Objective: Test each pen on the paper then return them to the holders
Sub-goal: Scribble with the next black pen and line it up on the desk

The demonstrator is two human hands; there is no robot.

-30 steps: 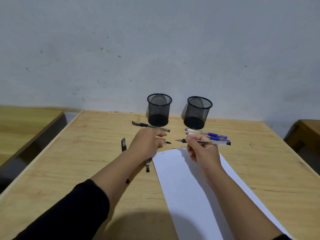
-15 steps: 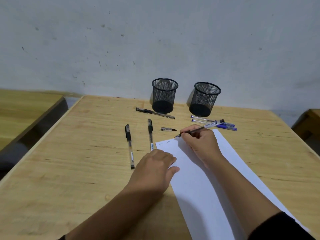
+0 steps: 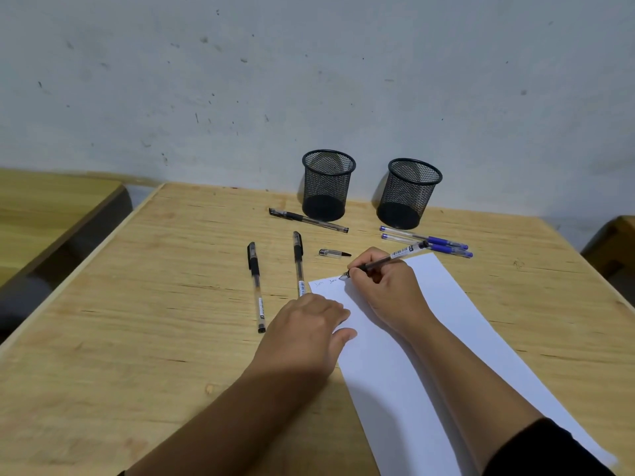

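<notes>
My right hand [image 3: 388, 290] grips an uncapped black pen [image 3: 395, 257], its tip touching the top edge of the white paper [image 3: 446, 338] beside two small scribbles. My left hand [image 3: 305, 334] lies flat on the paper's left edge, holding nothing. The pen's loose cap [image 3: 334, 253] lies just beyond the paper. Three capped black pens [image 3: 256, 286] [image 3: 298, 261] [image 3: 307, 219] lie on the table to the left. Two blue pens [image 3: 426, 240] lie to the right. Two black mesh holders [image 3: 328, 185] [image 3: 409, 194] stand empty by the wall.
The wooden table [image 3: 137, 338] meets a grey wall at the back. Another wooden table [image 3: 41, 214] stands at the left across a gap, and a corner of a third piece of furniture [image 3: 615, 242] shows at the right.
My left hand set the cap down and came back to rest on the paper's edge. My right hand lowered the pen to the paper and wrote a second scribble.
</notes>
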